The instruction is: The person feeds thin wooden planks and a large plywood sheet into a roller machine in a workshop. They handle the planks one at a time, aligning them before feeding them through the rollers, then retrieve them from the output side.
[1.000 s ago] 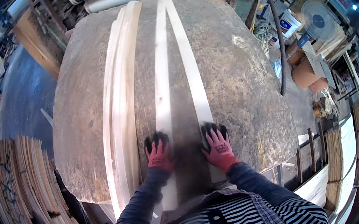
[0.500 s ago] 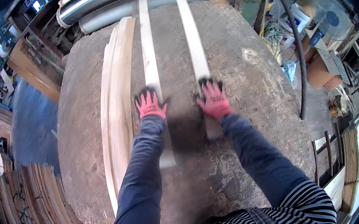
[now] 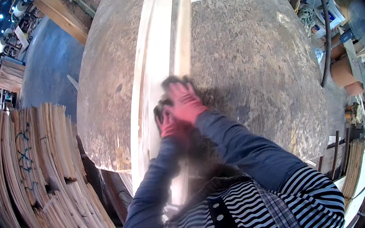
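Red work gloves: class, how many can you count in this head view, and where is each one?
2. The left hand's red work glove rests on the stack of long pale wood strips; the right hand's red work glove lies just beyond it, partly overlapping, on the same stack.

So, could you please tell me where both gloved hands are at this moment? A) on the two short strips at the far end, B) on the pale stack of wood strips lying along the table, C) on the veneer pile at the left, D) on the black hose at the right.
B: the left hand and right hand, close together, rest on the stack of wood strips, far from the other things.
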Demonstrator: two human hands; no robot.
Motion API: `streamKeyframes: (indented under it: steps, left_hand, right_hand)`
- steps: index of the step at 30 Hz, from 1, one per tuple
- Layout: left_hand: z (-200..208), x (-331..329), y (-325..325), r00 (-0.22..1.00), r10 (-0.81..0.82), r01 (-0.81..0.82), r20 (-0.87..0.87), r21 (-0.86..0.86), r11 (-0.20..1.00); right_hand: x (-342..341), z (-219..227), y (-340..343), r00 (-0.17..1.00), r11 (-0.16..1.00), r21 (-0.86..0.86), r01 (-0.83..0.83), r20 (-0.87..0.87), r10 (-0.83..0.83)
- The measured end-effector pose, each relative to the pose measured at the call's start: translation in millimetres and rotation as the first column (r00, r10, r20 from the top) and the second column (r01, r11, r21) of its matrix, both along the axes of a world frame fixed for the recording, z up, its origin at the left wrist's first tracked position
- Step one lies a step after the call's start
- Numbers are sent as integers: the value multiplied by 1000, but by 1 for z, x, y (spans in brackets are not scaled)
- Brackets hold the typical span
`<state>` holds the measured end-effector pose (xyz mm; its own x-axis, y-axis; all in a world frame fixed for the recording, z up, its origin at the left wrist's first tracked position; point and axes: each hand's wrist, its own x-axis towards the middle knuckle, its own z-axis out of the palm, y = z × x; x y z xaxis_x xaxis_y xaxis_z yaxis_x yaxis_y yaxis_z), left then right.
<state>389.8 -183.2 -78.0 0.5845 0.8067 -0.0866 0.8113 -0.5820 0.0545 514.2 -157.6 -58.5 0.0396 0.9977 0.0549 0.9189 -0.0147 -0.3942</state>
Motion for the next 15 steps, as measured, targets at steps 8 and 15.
streamKeyframes:
  steps: [8, 15]
  left_hand:
    - [45, -45, -15, 975, -184, 171, 125, 105, 980]
    - [10, -48, -14, 996, -29, 25, -80, -57, 998]
  right_hand:
    - [163, -7, -56, 919, 986, -76, 148, 379, -109]
    - [60, 5, -135, 867, 878, -110, 466, 254, -429]
